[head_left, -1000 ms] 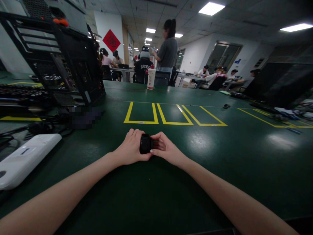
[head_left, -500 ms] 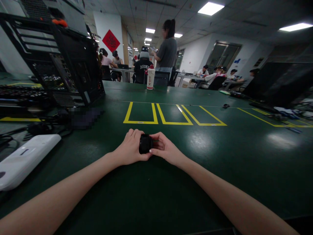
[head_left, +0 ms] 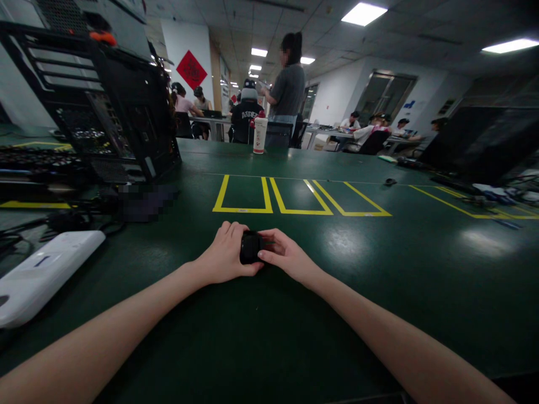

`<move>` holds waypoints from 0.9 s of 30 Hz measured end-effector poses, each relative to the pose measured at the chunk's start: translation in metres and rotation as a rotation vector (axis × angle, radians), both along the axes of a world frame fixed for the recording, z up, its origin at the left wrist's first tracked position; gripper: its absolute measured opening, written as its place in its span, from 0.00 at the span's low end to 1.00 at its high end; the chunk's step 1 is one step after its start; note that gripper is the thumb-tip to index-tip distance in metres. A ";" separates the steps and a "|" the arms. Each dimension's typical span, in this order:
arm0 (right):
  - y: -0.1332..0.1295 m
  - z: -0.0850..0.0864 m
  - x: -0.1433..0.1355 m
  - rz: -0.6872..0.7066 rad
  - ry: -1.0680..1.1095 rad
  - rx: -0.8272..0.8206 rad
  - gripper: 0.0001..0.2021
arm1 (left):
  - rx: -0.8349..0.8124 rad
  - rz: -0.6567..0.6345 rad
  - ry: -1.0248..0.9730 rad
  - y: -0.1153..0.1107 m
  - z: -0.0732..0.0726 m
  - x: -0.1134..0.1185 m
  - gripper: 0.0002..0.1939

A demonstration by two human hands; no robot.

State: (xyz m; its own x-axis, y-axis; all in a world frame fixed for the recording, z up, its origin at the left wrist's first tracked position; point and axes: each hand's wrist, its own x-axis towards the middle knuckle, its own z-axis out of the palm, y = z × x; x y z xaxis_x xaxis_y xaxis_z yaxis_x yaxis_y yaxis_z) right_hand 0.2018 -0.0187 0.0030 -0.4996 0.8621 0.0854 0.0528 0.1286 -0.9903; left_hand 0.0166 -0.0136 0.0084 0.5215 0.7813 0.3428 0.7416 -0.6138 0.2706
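Note:
A small, black, boxy object with rounded edges is between my two hands, low over the green table or resting on it; I cannot tell which. My left hand is wrapped round its left side, with the thumb along the near lower edge. From the right, my right hand holds it with the thumb on its near right edge and the bent fingers behind. Much of its left and far sides is hidden by the fingers, and its exact kind does not show.
Yellow tape outlines mark the green table beyond my hands. At left stand a black computer case, cables and a white elongated device. A white cup stands at the far edge. A small black round piece lies right; people are beyond.
My right thumb has shifted slightly up along the edge of the black object. Both hands otherwise keep their place and hold.

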 end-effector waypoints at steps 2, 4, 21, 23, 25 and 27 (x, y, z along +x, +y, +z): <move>-0.001 0.001 0.001 0.020 0.018 -0.004 0.18 | -0.010 -0.003 0.003 0.000 0.001 0.000 0.30; -0.002 0.001 0.001 0.021 0.032 -0.004 0.17 | -0.015 -0.002 0.006 -0.001 0.002 -0.001 0.30; -0.002 0.001 0.002 0.034 0.022 0.000 0.18 | -0.032 -0.002 -0.005 -0.002 0.003 -0.001 0.30; -0.002 0.001 0.001 0.025 0.030 -0.006 0.16 | -0.038 -0.004 -0.006 -0.001 0.002 -0.002 0.30; -0.002 0.001 0.000 0.002 0.036 0.006 0.13 | -0.023 -0.001 -0.006 -0.001 0.001 -0.002 0.31; -0.002 0.001 -0.002 -0.016 0.032 0.032 0.11 | 0.006 0.004 -0.001 0.000 -0.001 -0.001 0.31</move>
State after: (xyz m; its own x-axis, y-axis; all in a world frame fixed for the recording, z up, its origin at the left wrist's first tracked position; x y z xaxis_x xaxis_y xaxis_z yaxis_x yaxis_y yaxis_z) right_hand 0.1997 -0.0209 0.0037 -0.4823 0.8664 0.1293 0.0230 0.1600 -0.9868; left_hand 0.0156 -0.0135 0.0072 0.5185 0.7811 0.3478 0.7436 -0.6127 0.2675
